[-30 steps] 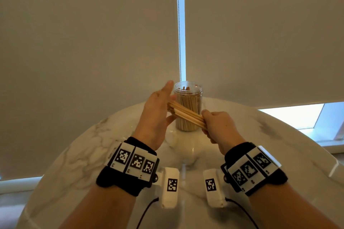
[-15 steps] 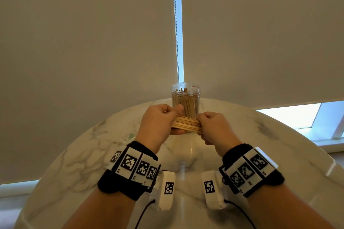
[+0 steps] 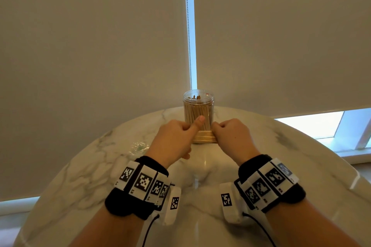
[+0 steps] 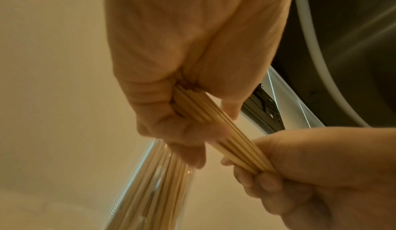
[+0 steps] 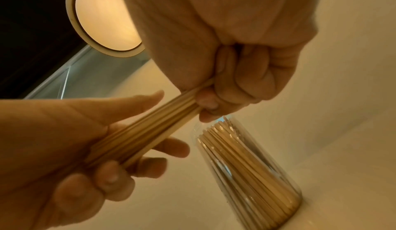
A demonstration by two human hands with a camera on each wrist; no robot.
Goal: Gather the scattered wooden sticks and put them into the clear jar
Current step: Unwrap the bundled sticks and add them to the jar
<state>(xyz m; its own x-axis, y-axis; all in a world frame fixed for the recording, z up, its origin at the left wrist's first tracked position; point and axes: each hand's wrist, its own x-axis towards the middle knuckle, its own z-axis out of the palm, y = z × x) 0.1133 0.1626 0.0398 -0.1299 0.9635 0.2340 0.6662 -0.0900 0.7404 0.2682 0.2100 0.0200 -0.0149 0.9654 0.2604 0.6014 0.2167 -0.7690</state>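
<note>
Both hands clamp one bundle of wooden sticks [image 3: 204, 137] in the head view, the left hand [image 3: 176, 138] curled on its 9 o'clock end with the thumb raised, the right hand [image 3: 230, 136] fisted on its 3 o'clock end; the bundle lies level above the marble table [image 3: 80, 176], just in front of the clear jar [image 3: 198, 108], which stands upright at 12 o'clock, packed with sticks. From the left wrist, the left hand [image 4: 182, 74] grips the bundle [image 4: 216, 130], which slants toward 4 o'clock into the right hand [image 4: 317, 171]; the jar [image 4: 158, 188] shows blurred at 6 o'clock. From the right wrist, the right hand [image 5: 231, 50] pinches the bundle [image 5: 154, 128] while the left hand [image 5: 70, 149] wraps its 8 o'clock end; the jar [image 5: 252, 172] stands at 5 o'clock.
</note>
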